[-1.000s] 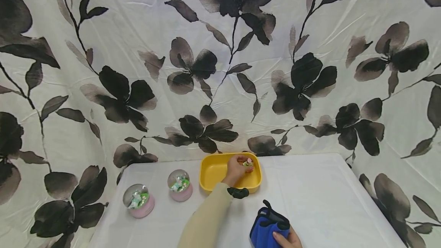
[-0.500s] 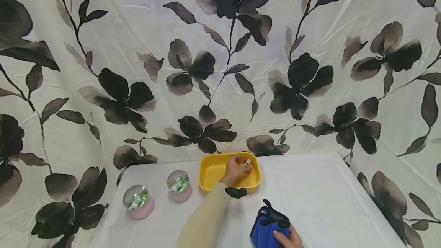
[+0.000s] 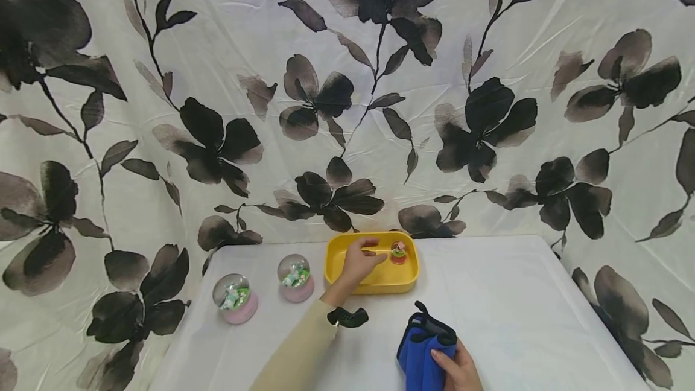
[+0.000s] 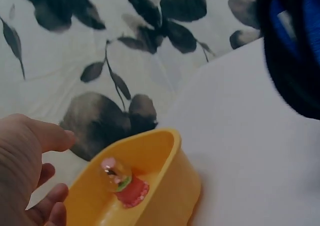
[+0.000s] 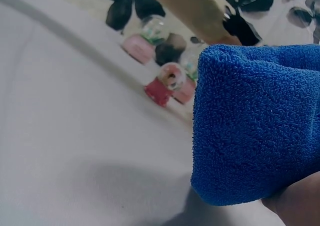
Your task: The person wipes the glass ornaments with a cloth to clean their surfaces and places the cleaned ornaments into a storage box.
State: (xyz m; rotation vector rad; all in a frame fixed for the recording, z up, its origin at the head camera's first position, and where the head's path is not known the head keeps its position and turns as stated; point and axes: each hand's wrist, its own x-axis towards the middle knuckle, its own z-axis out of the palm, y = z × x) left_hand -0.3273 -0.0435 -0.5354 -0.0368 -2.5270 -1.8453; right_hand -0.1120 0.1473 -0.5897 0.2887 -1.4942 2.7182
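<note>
A small snow globe (image 3: 399,253) with a red base stands upright in the right part of the yellow tray (image 3: 374,288). Over the tray's left part is my left hand (image 3: 361,261), thumb and fingers spread, with a gap between them and the globe. The left wrist view also shows these fingers (image 4: 52,136) apart from the red-based globe (image 4: 131,188). Near the table's front, my right hand (image 3: 461,370) grips a folded blue towel (image 3: 426,355) with black edging. In the right wrist view the towel (image 5: 255,126) hides most of that hand.
Two larger snow globes with pink bases, one nearer (image 3: 236,300) and one farther back (image 3: 295,279), stand left of the tray. The white table (image 3: 499,306) ends at a hanging flowered cloth (image 3: 412,95) behind and at the sides.
My left hand has let go of the red-based snow globe and drawn back to the left, leaving it in the tray. My right hand still holds the blue towel in about the same place.
</note>
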